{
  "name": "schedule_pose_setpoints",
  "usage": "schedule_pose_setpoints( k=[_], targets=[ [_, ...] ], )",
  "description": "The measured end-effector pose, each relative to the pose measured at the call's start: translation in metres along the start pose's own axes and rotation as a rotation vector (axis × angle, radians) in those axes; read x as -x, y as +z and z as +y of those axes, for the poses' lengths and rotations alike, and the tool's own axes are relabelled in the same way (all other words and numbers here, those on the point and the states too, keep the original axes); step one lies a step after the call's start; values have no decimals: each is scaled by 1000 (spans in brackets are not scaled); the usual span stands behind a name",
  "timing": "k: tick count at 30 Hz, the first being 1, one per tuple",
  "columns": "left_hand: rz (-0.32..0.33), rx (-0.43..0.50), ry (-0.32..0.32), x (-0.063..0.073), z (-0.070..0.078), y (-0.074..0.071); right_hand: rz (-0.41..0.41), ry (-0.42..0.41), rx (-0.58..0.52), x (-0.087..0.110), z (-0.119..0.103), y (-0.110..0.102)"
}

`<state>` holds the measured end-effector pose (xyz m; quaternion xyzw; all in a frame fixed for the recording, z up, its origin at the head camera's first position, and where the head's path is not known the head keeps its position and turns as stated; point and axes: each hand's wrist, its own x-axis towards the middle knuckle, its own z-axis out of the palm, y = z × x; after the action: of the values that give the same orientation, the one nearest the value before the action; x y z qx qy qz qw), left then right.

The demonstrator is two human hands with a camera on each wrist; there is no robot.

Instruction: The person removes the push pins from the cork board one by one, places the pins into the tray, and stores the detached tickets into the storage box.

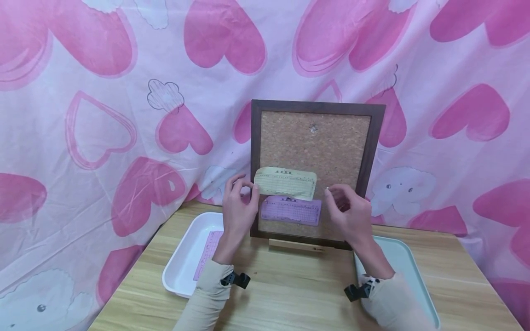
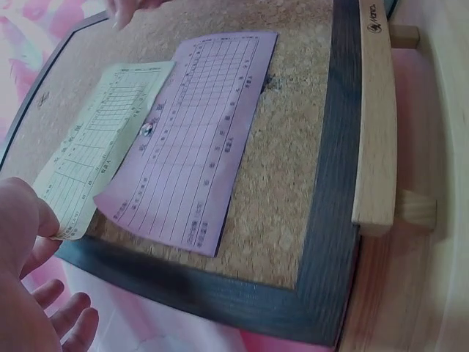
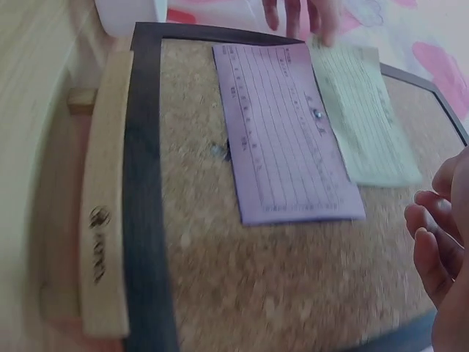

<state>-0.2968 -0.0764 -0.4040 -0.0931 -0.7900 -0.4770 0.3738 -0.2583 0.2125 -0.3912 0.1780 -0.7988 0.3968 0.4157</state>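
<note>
My left hand pinches the left end of a pale yellow-green printed slip between thumb and fingers, holding it against the corkboard. Below it hangs a purple printed slip, fixed near its top edge by a small shiny pin. The green slip's lower edge meets the top of the purple one. To the right of both slips is my right hand, fingers curled, with a tiny pale pin at the tips of thumb and forefinger. In the right wrist view those tips are hidden.
The dark-framed board stands upright on a wooden base. More shiny pins sit near its top. A white tray with a pink slip is at left; a pale green tray lies under my right forearm. A heart-patterned cloth hangs behind.
</note>
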Motion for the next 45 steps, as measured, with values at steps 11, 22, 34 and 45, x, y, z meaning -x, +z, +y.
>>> schedule_pose_setpoints(
  k=[11, 22, 34, 45],
  targets=[
    [3, 86, -1, 2, -11, -15, 3, 85, 75, 36, 24, -30],
    [-55, 118, -3, 10, -27, -32, 49, 149, 103, 69, 51, -61],
    [-24, 155, -41, 7, -47, -53, 45, 293, 225, 97, 77, -87],
    [54, 132, -78, 0, -48, -58, -72, 379, 349, 103, 96, -101]
  ],
)
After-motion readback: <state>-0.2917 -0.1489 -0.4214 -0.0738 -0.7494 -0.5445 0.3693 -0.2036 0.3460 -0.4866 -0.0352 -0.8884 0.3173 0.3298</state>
